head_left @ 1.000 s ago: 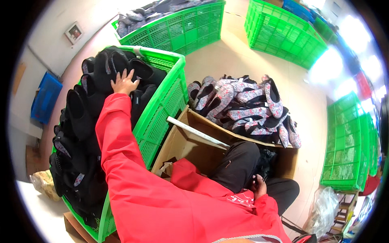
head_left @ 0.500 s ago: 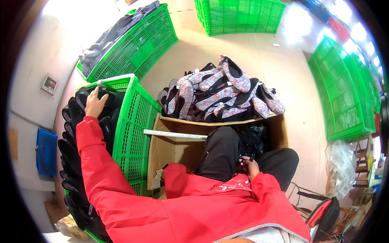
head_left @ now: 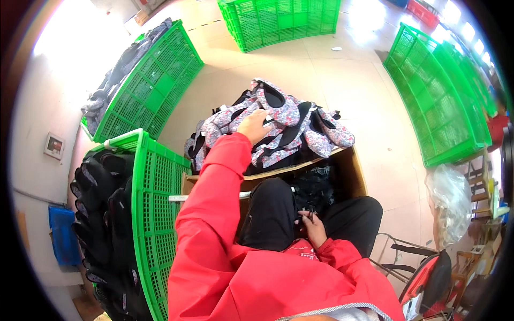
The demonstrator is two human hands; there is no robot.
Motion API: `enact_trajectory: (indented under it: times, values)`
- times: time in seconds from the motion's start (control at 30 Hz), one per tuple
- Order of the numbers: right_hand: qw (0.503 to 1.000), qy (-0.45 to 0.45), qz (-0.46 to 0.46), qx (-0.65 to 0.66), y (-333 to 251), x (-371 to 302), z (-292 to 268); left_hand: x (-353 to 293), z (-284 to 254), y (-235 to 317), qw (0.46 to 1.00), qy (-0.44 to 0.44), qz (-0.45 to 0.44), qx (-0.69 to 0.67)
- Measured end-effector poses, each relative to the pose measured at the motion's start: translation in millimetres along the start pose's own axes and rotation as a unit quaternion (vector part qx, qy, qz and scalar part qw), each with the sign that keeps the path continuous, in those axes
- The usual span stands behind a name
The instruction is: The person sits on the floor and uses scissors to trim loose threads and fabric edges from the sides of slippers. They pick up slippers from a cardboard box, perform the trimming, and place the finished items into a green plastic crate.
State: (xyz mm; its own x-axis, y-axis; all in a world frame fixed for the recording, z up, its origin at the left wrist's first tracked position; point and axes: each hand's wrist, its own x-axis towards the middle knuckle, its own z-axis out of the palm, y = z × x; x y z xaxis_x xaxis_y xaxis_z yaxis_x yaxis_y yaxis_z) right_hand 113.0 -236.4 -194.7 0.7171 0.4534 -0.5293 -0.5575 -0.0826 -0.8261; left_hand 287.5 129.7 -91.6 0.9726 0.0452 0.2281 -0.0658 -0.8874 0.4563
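Note:
My left hand (head_left: 252, 127) reaches over a heap of floral slippers (head_left: 285, 113) with black linings, thumb and fingers apart, touching the near side of the pile. The slippers lie in a jumble on the far side of a cardboard box (head_left: 360, 174). My right hand (head_left: 315, 229) is low, by my knees, its fingers closed on something small and dark that I cannot make out. Left of me, a green crate (head_left: 160, 214) holds rows of black slippers (head_left: 110, 214) packed upright on edge.
A white rod (head_left: 178, 198) spans the box by my knee, and black plastic (head_left: 313, 187) lies inside. Another crate (head_left: 155, 80) with grey items stands at far left; more green crates (head_left: 278, 24) are ahead and right. A clear plastic bag (head_left: 451, 206) and chair (head_left: 423, 273) are at right.
My left hand has left the black slippers in the crate and moved right onto the floral heap. My right hand stays at my knees. The view has shifted somewhat.

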Motion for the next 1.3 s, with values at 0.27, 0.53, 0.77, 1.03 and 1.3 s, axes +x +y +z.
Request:
enact_trajectory:
  times: [0.27, 0.53, 0.77, 1.03, 1.3]
  values:
    - [0.999, -0.012, 0.033, 0.028, 4, 6, 2, 67, 60, 22, 0.994, 0.048, -0.095, 0.034]
    - [0.997, -0.017, 0.051, 0.057, 8, 11, 3, 78, 75, 14, 0.973, 0.012, -0.229, 0.017]
    - [0.997, -0.024, 0.048, 0.049, 4, 8, 4, 60, 54, -2, 0.975, 0.083, -0.203, -0.031]
    - [1.0, -0.016, 0.01, 0.011, 4, 3, 2, -18, -49, 63, 0.989, 0.084, -0.097, -0.066]
    - [0.994, 0.024, -0.042, 0.098, -44, -30, 5, -198, -97, 158, 0.961, -0.059, 0.269, -0.001]
